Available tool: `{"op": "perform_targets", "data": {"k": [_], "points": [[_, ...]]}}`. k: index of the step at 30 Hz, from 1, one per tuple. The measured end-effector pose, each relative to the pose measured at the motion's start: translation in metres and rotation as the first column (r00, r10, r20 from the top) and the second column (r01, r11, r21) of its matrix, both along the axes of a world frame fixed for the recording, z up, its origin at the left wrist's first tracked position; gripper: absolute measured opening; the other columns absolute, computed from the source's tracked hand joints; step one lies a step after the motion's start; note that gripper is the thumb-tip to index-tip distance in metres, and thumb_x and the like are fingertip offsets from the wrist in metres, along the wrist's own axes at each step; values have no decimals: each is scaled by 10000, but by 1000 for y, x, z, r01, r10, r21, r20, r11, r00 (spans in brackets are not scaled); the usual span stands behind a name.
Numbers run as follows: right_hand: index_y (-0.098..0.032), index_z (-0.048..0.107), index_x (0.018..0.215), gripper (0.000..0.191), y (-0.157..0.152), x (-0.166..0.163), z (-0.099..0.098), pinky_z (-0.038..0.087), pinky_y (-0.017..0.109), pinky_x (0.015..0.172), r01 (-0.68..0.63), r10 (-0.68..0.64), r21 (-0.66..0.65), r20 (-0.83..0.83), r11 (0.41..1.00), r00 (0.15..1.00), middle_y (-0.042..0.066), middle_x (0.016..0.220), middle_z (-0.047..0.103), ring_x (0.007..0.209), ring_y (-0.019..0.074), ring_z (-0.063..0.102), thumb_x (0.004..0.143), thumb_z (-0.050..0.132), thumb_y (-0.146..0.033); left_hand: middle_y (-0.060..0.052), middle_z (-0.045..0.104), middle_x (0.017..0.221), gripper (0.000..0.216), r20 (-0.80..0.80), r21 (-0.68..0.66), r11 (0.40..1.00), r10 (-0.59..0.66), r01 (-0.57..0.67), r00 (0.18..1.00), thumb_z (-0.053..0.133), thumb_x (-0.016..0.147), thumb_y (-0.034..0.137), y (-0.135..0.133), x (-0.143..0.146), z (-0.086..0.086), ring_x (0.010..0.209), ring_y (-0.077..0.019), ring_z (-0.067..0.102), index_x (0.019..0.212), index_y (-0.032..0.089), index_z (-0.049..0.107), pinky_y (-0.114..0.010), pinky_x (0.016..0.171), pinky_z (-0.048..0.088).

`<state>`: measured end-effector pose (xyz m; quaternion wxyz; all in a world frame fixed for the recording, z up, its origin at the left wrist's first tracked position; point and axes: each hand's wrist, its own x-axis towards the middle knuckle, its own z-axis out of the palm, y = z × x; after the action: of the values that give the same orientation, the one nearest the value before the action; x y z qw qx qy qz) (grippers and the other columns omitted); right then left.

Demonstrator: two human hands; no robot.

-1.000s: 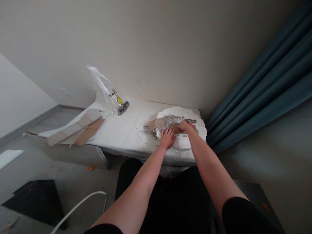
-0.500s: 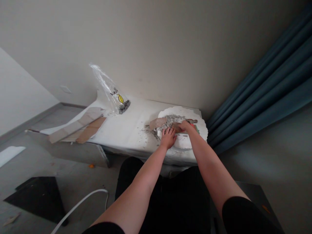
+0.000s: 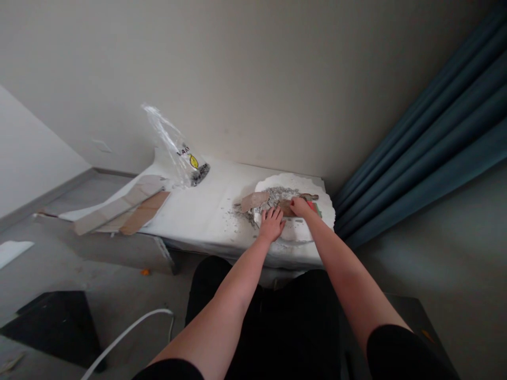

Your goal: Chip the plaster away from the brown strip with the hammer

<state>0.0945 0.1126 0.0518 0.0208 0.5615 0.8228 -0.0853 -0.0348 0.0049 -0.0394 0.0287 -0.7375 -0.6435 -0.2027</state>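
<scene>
My left hand point(image 3: 272, 224) lies with its fingers spread over the near edge of a pile of grey crumbly bits point(image 3: 277, 195). To its right, my right hand point(image 3: 300, 207) is closed at the end of a flat brown piece point(image 3: 285, 208), which lies between the two hands. The pile sits on a white sheet with a wavy edge point(image 3: 327, 211). A light brown flat piece point(image 3: 254, 200) rests at the pile's left side. Beyond my right hand are a dark brown stick-like piece point(image 3: 309, 197) and a red and green item point(image 3: 315, 207), partly hidden.
The white-covered bench point(image 3: 198, 211) runs along the wall. On it stand a clear plastic bag point(image 3: 178, 150) with dark bits at its bottom and several cardboard strips point(image 3: 144, 214). Blue curtains point(image 3: 415, 142) hang at right. A white cable point(image 3: 130, 330) and black panel point(image 3: 55, 327) are below left.
The view has shifted slightly. My right hand has drawn a little to the left, showing more of the red item. My left hand stays at the pile's near edge.
</scene>
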Motion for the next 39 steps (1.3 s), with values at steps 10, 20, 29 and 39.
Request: {"op": "perform_targets", "data": {"k": [10, 20, 29, 39], "points": [[-98, 690, 1110, 284, -5, 4, -11, 462, 274, 881, 50, -42, 54, -143, 997, 989, 205, 1134, 728, 1043, 241, 676, 996, 436, -152, -85, 423, 1609, 548, 10, -15, 1000, 3, -3, 1000, 316, 1036, 408, -1, 0, 2, 1473, -286, 367, 1507, 190, 490, -573, 1252, 209], [-197, 655, 903, 140, -2, 13, -26, 446, 297, 965, 143, -113, 38, -430, 989, 896, 111, 1075, 720, 1049, 218, 630, 937, 523, -165, -81, 417, 1614, 550, 16, -55, 998, 5, -4, 1000, 334, 1026, 392, -3, 0, 8, 1481, -283, 359, 1519, 191, 470, -572, 1254, 207], [-200, 535, 1032, 194, 0, 5, -25, 500, 252, 641, 325, -317, -148, -765, 934, 561, 75, 921, 667, 753, 174, 631, 997, 357, -270, -93, 439, 1600, 532, 8, -38, 999, 4, -4, 1000, 339, 1028, 372, -3, 1, 9, 1478, -285, 362, 1486, 162, 508, -566, 1253, 207], [-246, 495, 880, 172, -13, -1, -25, 461, 221, 533, 224, -348, -295, -902, 929, 257, -55, 638, 513, 579, 140, 569, 834, 614, -361, -87, 432, 1604, 532, 23, -28, 1000, 8, -7, 1000, 330, 1026, 382, -3, 1, 8, 1475, -286, 370, 1487, 189, 513, -569, 1250, 215]]}}
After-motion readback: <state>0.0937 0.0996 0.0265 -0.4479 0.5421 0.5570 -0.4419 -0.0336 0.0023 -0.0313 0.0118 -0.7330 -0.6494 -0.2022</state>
